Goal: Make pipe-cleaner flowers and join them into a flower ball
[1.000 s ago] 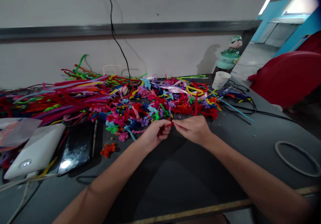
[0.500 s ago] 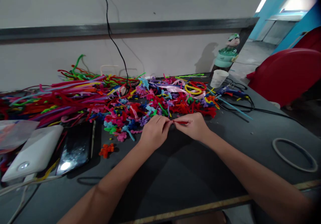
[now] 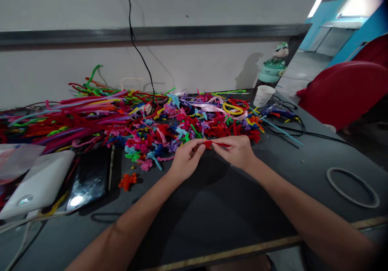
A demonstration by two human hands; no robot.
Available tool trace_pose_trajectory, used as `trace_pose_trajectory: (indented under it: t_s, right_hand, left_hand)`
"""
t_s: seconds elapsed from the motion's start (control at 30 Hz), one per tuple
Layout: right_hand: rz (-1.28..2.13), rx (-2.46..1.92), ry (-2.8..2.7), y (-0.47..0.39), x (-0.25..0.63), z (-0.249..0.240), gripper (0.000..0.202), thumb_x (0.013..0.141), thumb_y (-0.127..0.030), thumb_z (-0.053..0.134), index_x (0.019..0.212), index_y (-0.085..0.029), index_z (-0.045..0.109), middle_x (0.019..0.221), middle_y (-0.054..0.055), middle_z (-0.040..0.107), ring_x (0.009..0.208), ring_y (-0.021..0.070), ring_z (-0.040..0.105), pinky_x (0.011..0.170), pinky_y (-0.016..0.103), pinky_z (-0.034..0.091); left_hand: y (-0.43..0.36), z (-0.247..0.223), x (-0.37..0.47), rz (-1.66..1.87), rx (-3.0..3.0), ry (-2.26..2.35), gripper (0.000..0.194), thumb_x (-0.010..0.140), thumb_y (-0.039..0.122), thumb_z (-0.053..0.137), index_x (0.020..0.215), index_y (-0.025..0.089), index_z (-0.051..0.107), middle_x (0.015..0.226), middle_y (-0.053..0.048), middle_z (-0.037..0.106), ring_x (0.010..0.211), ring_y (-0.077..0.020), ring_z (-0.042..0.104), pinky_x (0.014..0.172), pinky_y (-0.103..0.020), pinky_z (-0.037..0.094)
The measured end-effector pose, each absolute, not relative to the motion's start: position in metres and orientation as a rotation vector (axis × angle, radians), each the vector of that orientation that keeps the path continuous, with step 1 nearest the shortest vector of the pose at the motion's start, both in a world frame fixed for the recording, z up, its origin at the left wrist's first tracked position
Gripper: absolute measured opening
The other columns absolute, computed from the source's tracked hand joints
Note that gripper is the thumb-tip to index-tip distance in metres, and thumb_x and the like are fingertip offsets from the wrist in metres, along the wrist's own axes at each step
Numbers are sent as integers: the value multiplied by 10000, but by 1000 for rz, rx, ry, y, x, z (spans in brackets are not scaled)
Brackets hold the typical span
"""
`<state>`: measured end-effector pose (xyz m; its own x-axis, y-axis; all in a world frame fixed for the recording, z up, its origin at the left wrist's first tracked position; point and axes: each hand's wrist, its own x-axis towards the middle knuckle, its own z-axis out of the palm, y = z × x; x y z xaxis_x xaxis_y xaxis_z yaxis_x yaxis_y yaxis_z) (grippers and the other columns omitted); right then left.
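In the head view, the left hand (image 3: 185,159) has turned since the earlier frame, exposing more of the red fuzzy piece (image 3: 207,143) between both hands. The fingers of the left hand and right hand (image 3: 238,151) are pinched narrow on this piece, at the near edge of the coloured pile (image 3: 160,135). An orange fuzzy figure (image 3: 127,181) lies on the tabletop (image 3: 212,222), beside the phone (image 3: 90,178).

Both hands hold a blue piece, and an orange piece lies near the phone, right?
No: the head view shows the left hand and right hand holding a red piece, not blue. The orange piece does lie near the phone.
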<state>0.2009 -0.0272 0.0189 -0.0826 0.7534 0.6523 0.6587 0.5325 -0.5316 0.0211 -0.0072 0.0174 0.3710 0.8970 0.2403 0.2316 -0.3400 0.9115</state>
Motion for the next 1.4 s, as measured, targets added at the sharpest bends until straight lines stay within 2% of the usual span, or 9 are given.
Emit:
trace_pose_trajectory:
  t_s: [0.1,0.2,0.37,0.53,0.63,0.8,0.97,1.2,1.4]
  right_hand:
    - [328,-1204,-1754,-28,200,23,147,761,-242,613,786,-201,751,731,24,738,593,144,675,550,212,511]
    - [534,-1175,-1773,-28,198,24,145,753,-251,617,770,-186,745,707,24,729,591,143,665,549,212,504]
    - [617,-1157,-1824,-31,194,25,111,715,-211,628,702,-173,731,649,15,707,560,132,636,545,209,483]
    - [610,-1119,-1736,-37,188,28,145,751,-228,599,732,-171,731,662,18,705,566,125,621,540,204,464]
    - [679,-1136,-1661,-36,187,26,171,769,-267,597,720,-153,715,625,19,679,547,120,598,508,200,438]
    - [814,-1182,-1605,-33,186,25,213,769,-317,618,674,-138,683,572,8,636,500,103,555,454,190,390]
    - [665,-1201,-1669,-37,182,26,201,817,-313,570,798,-166,706,665,17,687,559,121,603,506,207,442]
    - [155,-1226,-1799,-31,200,27,190,849,-285,545,951,-215,689,916,31,722,815,165,671,724,259,506]
    - [142,-1248,-1565,-25,211,31,191,843,-294,543,906,-194,693,823,41,713,664,157,659,633,268,519]
  left_hand:
    - [-4,12,17,1175,2247,950,211,860,269,511,1019,202,632,928,-57,677,802,-138,613,673,-248,486]
    - [0,10,13,1295,2472,855,148,858,207,512,924,190,644,846,-51,682,815,-145,614,743,-279,483]
    - [-4,18,12,1272,2577,762,94,821,198,539,779,162,615,744,-56,631,719,-148,552,694,-287,452]
    - [-16,29,22,1142,2033,1048,255,843,294,499,634,160,559,572,7,516,548,-102,461,532,-222,377]
    - [-18,28,24,1130,1830,1067,249,827,340,528,668,157,588,619,3,566,561,-97,486,520,-203,377]
    - [-14,21,23,1245,1840,1031,173,784,333,602,797,168,654,785,-34,641,686,-127,556,595,-216,430]
    - [-12,23,25,1263,1705,1164,197,782,339,597,718,158,640,685,-2,608,572,-93,496,523,-200,387]
    - [-3,14,25,1191,1489,1156,242,780,383,583,692,159,603,586,31,517,487,-66,395,457,-191,306]
    - [-3,12,26,1103,1372,983,285,756,430,613,702,154,569,567,42,451,477,-55,359,443,-191,260]
